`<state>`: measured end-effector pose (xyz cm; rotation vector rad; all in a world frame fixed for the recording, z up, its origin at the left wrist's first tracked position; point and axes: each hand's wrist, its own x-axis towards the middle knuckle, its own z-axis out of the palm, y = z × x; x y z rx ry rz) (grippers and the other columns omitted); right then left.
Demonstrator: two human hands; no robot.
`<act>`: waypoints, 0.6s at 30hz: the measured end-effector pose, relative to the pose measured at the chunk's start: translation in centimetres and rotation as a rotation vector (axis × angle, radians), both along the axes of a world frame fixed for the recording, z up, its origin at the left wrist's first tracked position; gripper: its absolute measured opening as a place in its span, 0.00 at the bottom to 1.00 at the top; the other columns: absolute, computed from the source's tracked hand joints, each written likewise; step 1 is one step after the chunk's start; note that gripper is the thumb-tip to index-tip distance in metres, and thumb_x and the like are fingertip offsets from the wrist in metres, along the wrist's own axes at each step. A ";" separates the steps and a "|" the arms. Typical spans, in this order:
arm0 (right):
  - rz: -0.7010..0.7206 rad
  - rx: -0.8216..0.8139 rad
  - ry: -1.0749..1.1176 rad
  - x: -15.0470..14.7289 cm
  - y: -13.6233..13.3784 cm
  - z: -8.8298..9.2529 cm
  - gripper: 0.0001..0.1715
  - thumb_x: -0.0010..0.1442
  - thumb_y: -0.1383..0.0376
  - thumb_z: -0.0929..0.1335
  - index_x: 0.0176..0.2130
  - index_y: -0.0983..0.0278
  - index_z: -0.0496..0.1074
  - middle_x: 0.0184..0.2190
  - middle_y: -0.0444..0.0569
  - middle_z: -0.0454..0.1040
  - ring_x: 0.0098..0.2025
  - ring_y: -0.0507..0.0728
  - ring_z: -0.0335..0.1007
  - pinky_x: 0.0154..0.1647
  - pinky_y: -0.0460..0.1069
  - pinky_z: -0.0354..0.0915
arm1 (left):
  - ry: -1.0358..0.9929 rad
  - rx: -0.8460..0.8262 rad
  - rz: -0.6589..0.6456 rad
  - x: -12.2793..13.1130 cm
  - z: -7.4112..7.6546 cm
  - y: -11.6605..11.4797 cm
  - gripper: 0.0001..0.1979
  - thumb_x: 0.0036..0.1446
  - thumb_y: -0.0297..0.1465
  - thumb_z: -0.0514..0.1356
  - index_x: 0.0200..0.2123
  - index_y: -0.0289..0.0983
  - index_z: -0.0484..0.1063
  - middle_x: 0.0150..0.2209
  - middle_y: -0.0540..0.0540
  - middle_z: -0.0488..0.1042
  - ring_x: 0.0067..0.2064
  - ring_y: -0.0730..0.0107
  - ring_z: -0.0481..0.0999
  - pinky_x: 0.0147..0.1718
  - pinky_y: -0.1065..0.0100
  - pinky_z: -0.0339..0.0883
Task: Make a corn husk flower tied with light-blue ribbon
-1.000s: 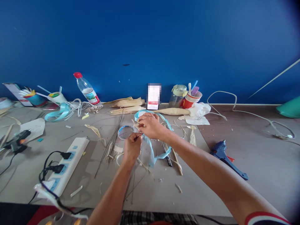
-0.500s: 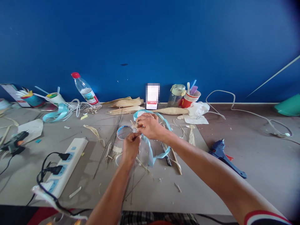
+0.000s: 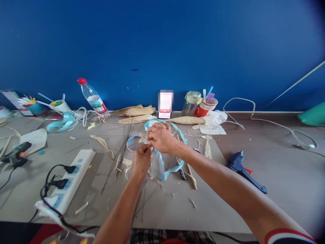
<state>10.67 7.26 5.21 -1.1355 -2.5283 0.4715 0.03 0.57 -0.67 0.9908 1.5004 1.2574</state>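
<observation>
My right hand (image 3: pixel 162 138) is closed in a pinch, with a small piece of pale dried husk (image 3: pixel 144 138) poking out at its fingertips. Just below and touching it, my left hand (image 3: pixel 142 157) pinches too; what lies between its fingers is too small and hidden to name. A light blue ribbon (image 3: pixel 161 166) trails under and around my right hand, looping over the table. Left of the fingers lies a roll of tape (image 3: pixel 132 144) with a blue patterned inside. Thin dark wires (image 3: pixel 123 149) are strewn beside it.
A white power strip (image 3: pixel 73 181) with black plugs lies at left, a blue glue gun (image 3: pixel 243 171) at right. Along the wall stand a tilted bottle (image 3: pixel 95 98), a phone (image 3: pixel 165 105), a jar (image 3: pixel 191 103) and red paper cups (image 3: pixel 207 107). Dried husks (image 3: pixel 137 110) lie behind.
Both hands stay almost in place, with only slight finger movement. The husk piece at the right fingertips shows at a slightly different angle, and my right hand has shifted down a touch.
</observation>
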 end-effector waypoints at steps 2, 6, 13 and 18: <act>0.006 -0.002 0.001 -0.1 -0.1 0.1 0.09 0.51 0.69 0.65 0.24 0.63 0.74 0.44 0.46 0.74 0.51 0.60 0.59 0.54 0.63 0.38 | -0.034 0.012 -0.008 -0.1 -0.2 0.1 0.09 0.47 0.32 0.57 0.19 0.36 0.62 0.15 0.55 0.55 0.19 0.79 0.52 0.19 0.73 0.44; 0.041 0.056 -0.009 0.0 -0.5 -0.1 0.10 0.53 0.70 0.65 0.25 0.62 0.74 0.47 0.46 0.72 0.57 0.62 0.53 0.57 0.64 0.33 | -0.125 0.028 -0.021 -0.3 -0.9 0.3 0.08 0.46 0.31 0.58 0.20 0.37 0.63 0.15 0.55 0.55 0.19 0.79 0.53 0.19 0.73 0.46; 0.109 0.153 -0.024 0.2 -0.8 -1.3 0.11 0.54 0.71 0.63 0.27 0.62 0.74 0.46 0.47 0.73 0.58 0.63 0.51 0.58 0.65 0.30 | -0.201 0.037 -0.040 0.0 -0.9 0.0 0.08 0.45 0.30 0.58 0.19 0.37 0.63 0.16 0.55 0.56 0.19 0.79 0.54 0.20 0.72 0.48; 0.080 0.081 -0.004 -0.2 -0.6 -0.9 0.10 0.52 0.71 0.64 0.26 0.62 0.74 0.45 0.46 0.73 0.58 0.62 0.53 0.58 0.65 0.31 | -0.208 0.026 -0.028 -0.1 -0.8 0.1 0.10 0.45 0.33 0.60 0.19 0.37 0.61 0.15 0.56 0.54 0.19 0.79 0.53 0.20 0.72 0.47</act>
